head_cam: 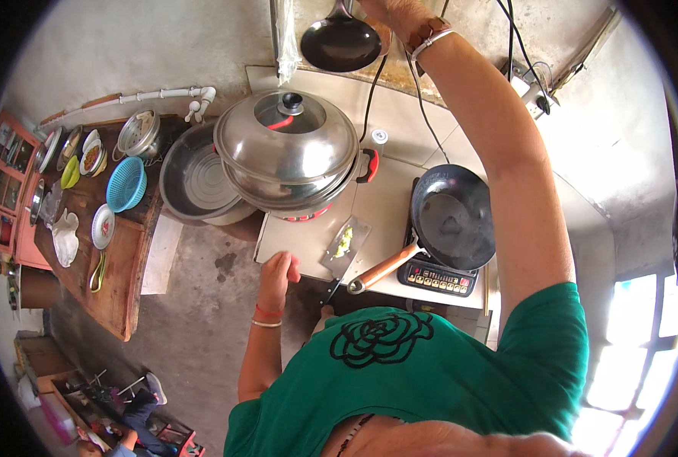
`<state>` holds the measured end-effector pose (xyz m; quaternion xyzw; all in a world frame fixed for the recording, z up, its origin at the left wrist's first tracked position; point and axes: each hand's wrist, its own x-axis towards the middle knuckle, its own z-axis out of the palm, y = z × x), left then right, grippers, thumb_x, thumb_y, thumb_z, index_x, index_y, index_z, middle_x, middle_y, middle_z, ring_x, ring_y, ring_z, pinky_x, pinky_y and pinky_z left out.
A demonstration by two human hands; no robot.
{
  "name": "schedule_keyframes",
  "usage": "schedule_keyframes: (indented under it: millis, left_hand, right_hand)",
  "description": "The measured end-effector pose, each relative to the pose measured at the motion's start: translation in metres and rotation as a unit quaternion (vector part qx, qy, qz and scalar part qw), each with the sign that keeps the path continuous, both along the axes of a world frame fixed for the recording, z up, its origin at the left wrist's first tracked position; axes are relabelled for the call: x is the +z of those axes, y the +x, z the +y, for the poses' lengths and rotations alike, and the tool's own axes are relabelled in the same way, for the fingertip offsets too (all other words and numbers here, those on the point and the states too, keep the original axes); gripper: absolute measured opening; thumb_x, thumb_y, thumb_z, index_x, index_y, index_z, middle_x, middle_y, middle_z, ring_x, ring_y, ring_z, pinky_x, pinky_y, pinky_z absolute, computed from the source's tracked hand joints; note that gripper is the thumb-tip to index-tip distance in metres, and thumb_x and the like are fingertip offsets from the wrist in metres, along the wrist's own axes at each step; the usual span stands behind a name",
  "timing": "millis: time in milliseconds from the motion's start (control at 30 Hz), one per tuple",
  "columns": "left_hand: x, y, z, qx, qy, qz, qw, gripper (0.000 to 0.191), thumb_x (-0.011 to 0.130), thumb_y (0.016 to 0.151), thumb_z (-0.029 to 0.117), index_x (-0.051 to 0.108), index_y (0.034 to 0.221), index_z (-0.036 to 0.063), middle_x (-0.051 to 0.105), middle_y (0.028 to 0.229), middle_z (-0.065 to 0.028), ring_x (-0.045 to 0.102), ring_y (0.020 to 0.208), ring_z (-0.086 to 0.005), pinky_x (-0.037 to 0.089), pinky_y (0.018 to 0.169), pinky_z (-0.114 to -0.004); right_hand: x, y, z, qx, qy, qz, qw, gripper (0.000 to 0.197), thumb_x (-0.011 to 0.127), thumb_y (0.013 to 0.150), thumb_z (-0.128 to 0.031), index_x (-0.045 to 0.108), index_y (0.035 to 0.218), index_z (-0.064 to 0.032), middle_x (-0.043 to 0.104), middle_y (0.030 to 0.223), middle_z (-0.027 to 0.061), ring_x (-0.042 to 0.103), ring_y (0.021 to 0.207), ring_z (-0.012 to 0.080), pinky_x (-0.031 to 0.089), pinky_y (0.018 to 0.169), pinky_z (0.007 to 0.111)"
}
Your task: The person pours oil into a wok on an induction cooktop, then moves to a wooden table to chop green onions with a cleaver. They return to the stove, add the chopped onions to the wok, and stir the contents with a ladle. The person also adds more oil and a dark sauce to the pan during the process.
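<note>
My right hand [387, 12] reaches up the wall at the top edge, its fingers largely cut off by the frame. Close beside it hangs a dark metal ladle [340, 45]; whether I grip it is hidden. My left hand [277, 277] is loosely closed by the counter's front edge, with nothing visible in it. To its right lies a cleaver [357, 233] with chopped green pieces [343, 242] on its blade, its black handle jutting past the edge. Under my right arm a black wok [447, 223] with a wooden handle [384, 267] sits on an induction cooker [439, 278], some liquid in its bottom.
A lidded steel steamer pot [293, 154] stands on the counter [287, 234] beside a large metal basin [202, 177]. Black cables [417, 85] hang along the wall. Leftward, a wooden table [122, 251] holds a blue basket [126, 184] and dishes. Another person [139, 411] sits lower left.
</note>
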<state>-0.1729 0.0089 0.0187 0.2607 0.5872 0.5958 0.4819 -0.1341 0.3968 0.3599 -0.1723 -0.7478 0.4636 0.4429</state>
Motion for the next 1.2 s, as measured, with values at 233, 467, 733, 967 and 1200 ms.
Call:
schedule_keyframes:
  millis: [233, 467, 733, 967, 1200]
  left_hand:
    - [0.094, 0.006, 0.066, -0.031, 0.209, 0.092, 0.973, 0.041, 0.041, 0.100, 0.037, 0.060, 0.091, 0.0013, 0.054, 0.075, -0.0005, 0.049, 0.068, -0.0075, 0.040, 0.060, -0.023]
    - [0.124, 0.044, 0.097, -0.050, 0.114, 0.161, 0.979, 0.029, 0.059, 0.093, 0.024, 0.063, 0.104, -0.0027, 0.065, 0.091, -0.0063, 0.057, 0.081, -0.0145, 0.046, 0.077, -0.030]
    - [0.083, 0.073, 0.106, -0.292, 0.089, 0.336, 0.891, 0.031, 0.054, 0.095, 0.024, 0.066, 0.096, -0.0044, 0.065, 0.075, -0.0184, 0.063, 0.067, -0.0262, 0.047, 0.063, -0.035]
    - [0.061, 0.122, 0.137, -0.417, 0.139, 0.418, 0.795, 0.035, 0.058, 0.092, 0.033, 0.066, 0.080, 0.0021, 0.060, 0.068, -0.0191, 0.059, 0.063, -0.0385, 0.044, 0.055, -0.041]
    - [0.032, 0.143, 0.155, -0.453, 0.163, 0.365, 0.797, 0.034, 0.072, 0.082, 0.033, 0.058, 0.082, 0.0019, 0.049, 0.063, -0.0070, 0.047, 0.055, -0.0184, 0.040, 0.053, -0.032]
  right_hand:
    - [-0.045, 0.060, -0.109, 0.031, -0.119, 0.134, 0.983, 0.018, 0.056, 0.095, -0.020, 0.062, 0.085, -0.0068, 0.052, 0.070, -0.0043, 0.047, 0.061, 0.0072, 0.037, 0.055, 0.021]
    - [-0.150, 0.177, -0.189, -0.143, 0.032, 0.072, 0.987, 0.017, 0.061, 0.092, -0.016, 0.065, 0.099, -0.0001, 0.061, 0.078, 0.0018, 0.054, 0.071, 0.0070, 0.044, 0.062, 0.023]
    - [-0.200, 0.346, -0.303, -0.009, -0.209, -0.091, 0.974, 0.034, 0.057, 0.091, -0.006, 0.056, 0.124, 0.0007, 0.059, 0.072, 0.0051, 0.058, 0.067, 0.0135, 0.047, 0.063, 0.026]
    - [-0.221, 0.417, -0.374, -0.025, -0.553, 0.206, 0.807, 0.047, 0.057, 0.085, -0.019, 0.055, 0.124, 0.0067, 0.067, 0.085, 0.0205, 0.060, 0.062, 0.0169, 0.049, 0.056, 0.026]
    - [-0.223, 0.439, -0.409, -0.061, -0.478, -0.166, 0.861, 0.056, 0.050, 0.083, -0.006, 0.038, 0.137, 0.0037, 0.061, 0.085, 0.0049, 0.053, 0.062, 0.0084, 0.046, 0.055, 0.022]
